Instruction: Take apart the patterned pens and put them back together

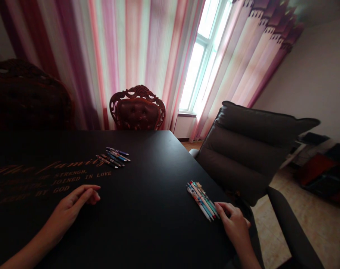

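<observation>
My left hand (78,200) hovers over the near left part of the black table, index finger stretched out, the other fingers loosely curled, nothing held. My right hand (234,220) is at the table's right side, thumb and forefinger drawn together at the right edge of a row of pens (202,201). They seem to pinch the green pen (211,204) at that edge; the exact contact is partly hidden. White, pink, blue and green barrels lie side by side in this row. Farther back on the left, a second group of pens (114,157), mostly dark and blue, lies loosely bunched.
Gold lettering marks the left of the black table (147,231). A carved chair (140,112) stands behind the far edge, another chair (27,97) at far left. A grey padded armchair (248,149) sits close along the right edge. Striped curtains (136,48) hang behind.
</observation>
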Demonstrator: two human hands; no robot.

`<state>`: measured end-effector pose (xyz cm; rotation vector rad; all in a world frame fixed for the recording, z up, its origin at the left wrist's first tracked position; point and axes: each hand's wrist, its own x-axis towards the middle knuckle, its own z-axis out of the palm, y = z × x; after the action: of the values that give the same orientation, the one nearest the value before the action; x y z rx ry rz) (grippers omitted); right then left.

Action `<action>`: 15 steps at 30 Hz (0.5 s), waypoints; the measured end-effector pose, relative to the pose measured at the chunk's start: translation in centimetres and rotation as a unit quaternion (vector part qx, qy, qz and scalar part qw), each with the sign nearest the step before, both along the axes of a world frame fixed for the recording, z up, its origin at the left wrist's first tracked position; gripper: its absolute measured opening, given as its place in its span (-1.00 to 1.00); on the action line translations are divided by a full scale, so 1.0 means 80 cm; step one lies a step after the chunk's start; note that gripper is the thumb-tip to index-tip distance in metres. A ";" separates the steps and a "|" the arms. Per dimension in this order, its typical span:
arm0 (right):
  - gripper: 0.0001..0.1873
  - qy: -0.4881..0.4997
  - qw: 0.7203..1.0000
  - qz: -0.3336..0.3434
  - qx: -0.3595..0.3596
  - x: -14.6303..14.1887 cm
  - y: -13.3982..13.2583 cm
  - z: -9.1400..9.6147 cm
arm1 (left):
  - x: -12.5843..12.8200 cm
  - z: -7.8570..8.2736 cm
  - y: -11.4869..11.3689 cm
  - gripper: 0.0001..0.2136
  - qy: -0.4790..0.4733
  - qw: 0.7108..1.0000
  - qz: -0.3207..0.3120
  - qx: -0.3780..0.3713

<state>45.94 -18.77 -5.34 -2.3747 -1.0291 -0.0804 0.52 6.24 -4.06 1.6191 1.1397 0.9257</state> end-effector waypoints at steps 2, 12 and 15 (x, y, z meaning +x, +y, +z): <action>-0.56 0.001 1.000 -0.009 -0.003 0.001 -0.001 -0.001 | 0.001 0.001 0.000 -0.60 0.003 1.000 -0.004 0.001; -0.48 -0.025 0.991 0.020 0.126 -0.029 0.005 0.039 | 0.007 0.019 -0.014 -0.67 -0.041 0.999 -0.009 0.016; -0.44 -0.066 0.976 0.124 0.169 -0.072 0.020 0.068 | 0.008 0.021 -0.018 -0.70 -0.057 0.998 -0.006 0.017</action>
<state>40.21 -17.14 0.07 -1.9412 -1.2565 -0.2996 1.15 4.84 -2.42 1.5788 1.0395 1.0208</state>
